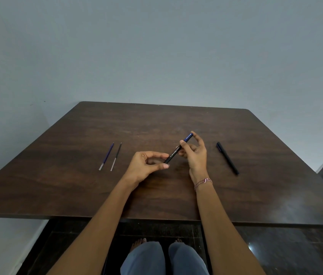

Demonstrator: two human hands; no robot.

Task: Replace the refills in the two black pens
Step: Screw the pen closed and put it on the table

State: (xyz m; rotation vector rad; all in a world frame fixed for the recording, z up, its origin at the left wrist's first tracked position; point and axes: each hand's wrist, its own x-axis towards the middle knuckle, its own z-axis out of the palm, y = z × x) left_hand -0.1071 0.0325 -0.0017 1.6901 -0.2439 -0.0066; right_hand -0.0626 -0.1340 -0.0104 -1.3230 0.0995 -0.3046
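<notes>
Above the middle of the brown table (77,185) I hold a black pen (174,153) with a blue cap end, slanted up to the right. My right hand (195,153) pinches its upper part near the blue end. My left hand (146,166) pinches its lower end between thumb and curled fingers. A second black pen (227,158) lies on the table to the right of my right hand. To the left lie two refills side by side: a blue refill (106,159) and a black refill (116,157).
The table's far edge meets a plain grey wall (156,46). Its near edge runs just above my knees (164,259) and bare feet. A dark tiled floor (275,251) shows below and at the right.
</notes>
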